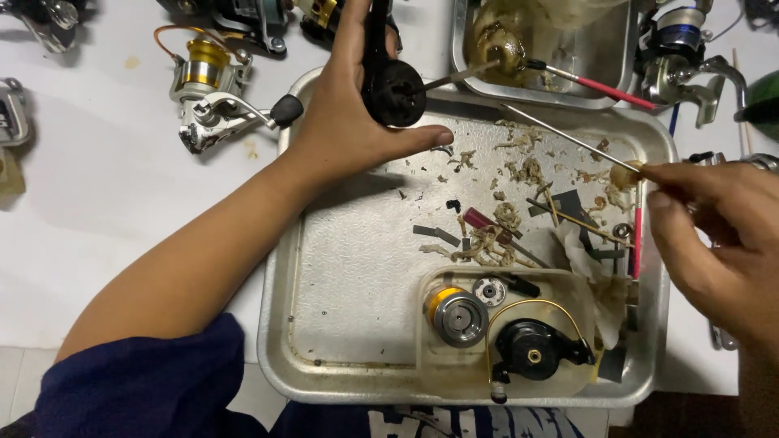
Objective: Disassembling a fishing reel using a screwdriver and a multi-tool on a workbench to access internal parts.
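Head | left hand (349, 105) grips black reel body (389, 81) (upright, long axis vertical)

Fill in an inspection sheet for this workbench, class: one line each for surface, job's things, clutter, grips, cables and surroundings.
Surface: white table bearing a metal tray, stained and greasy.
Job's things: black reel body in the left hand; thin swab stick with a wad at its tip, pinched by the right hand.
Clutter: fibre scraps and small parts strewn on the tray; clear tub holding a spool and a black rotor; crumpled tissue.
Grips: left closed around the reel body; right closed on the stick.
Cables: nothing seen.
Surroundings: gold and silver reel on the left, second metal tray with a red-handled brush, another reel on the right.
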